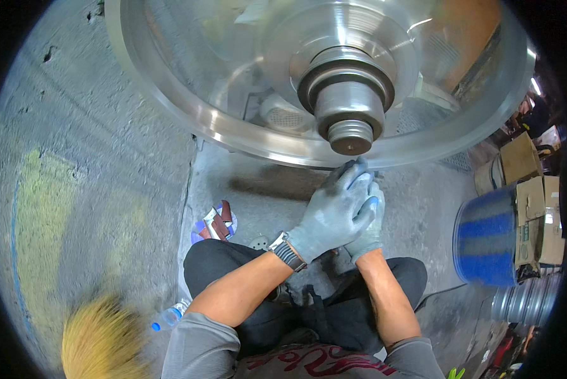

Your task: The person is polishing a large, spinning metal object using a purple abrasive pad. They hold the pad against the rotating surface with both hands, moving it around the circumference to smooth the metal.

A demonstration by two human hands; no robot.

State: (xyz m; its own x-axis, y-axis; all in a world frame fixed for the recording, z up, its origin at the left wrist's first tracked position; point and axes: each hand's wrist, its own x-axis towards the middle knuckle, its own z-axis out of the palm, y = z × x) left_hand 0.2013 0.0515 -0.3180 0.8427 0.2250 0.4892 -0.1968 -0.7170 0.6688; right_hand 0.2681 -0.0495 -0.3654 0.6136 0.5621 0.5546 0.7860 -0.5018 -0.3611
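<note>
A large shiny metal wheel [245, 142] spans the top of the view, its spokes blurred as if it is spinning. From its hub a stepped steel shaft [350, 102] with a threaded end points towards me. My left hand [328, 215], in a grey work glove with a watch at the wrist, reaches up to the lower rim near the shaft end. My right hand [369, 237], also gloved, lies against it and is partly covered by it. The fingertips meet at or just below the rim. Whatever may be between the fingers is hidden.
Brown abrasive strips [217, 225] lie on a purple-and-white item to my left. A plastic bottle [170, 316] and a yellow-bristled broom head [103, 338] are by the rough wall [103, 189]. On the right stand a blue drum [484, 237] and cardboard boxes [529, 203].
</note>
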